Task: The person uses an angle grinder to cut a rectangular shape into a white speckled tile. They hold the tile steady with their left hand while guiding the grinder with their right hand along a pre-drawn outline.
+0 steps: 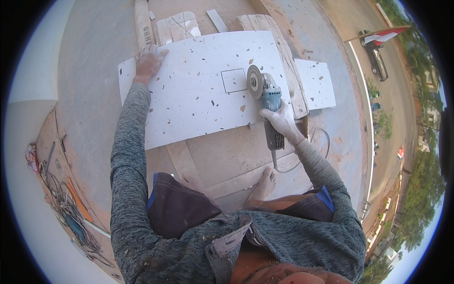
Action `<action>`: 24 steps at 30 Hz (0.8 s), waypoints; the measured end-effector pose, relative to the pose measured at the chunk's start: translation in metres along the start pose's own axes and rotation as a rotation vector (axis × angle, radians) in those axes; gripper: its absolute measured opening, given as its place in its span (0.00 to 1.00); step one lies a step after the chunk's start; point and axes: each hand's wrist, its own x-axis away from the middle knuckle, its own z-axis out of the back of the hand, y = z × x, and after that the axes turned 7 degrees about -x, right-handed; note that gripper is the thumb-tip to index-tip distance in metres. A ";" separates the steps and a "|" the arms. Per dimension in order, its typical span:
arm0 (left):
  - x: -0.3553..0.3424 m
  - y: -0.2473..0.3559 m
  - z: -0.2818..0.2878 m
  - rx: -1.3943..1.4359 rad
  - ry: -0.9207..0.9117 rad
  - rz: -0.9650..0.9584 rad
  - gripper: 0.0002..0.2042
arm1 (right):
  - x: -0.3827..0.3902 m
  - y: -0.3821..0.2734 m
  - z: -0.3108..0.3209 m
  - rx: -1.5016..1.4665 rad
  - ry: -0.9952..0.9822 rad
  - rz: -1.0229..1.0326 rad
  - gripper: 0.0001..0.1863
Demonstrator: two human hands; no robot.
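A white terrazzo slab with brown and dark chips lies in front of me, with a small rectangle drawn on it. My left hand rests on its far left part, fingers apart and reaching toward the far edge. My right hand is wrapped round the body of a teal and dark angle grinder. Its disc stands upright just right of the drawn rectangle. Whether the disc touches the slab, I cannot tell. The grinder's cord loops away to the right.
Worn wooden planks lie under the slab's right side. A smaller terrazzo piece sits beyond them. My bare foot is close to the slab's near edge. Tangled cables lie at the left wall; a ledge runs along the right.
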 end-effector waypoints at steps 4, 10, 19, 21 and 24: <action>0.000 -0.001 -0.002 -0.001 -0.015 0.002 0.33 | -0.001 -0.003 0.000 0.030 0.005 0.007 0.34; -0.002 0.002 -0.001 -0.006 -0.036 0.007 0.33 | -0.001 -0.004 0.001 0.027 0.009 0.004 0.34; -0.002 0.004 -0.002 0.000 -0.014 0.031 0.33 | -0.008 -0.001 -0.001 0.017 0.003 0.002 0.33; -0.002 0.003 -0.002 -0.003 -0.022 0.032 0.33 | -0.010 0.001 -0.001 0.014 0.006 0.005 0.33; -0.003 0.001 -0.004 -0.014 -0.035 0.027 0.33 | -0.010 -0.004 -0.002 0.004 -0.003 -0.011 0.32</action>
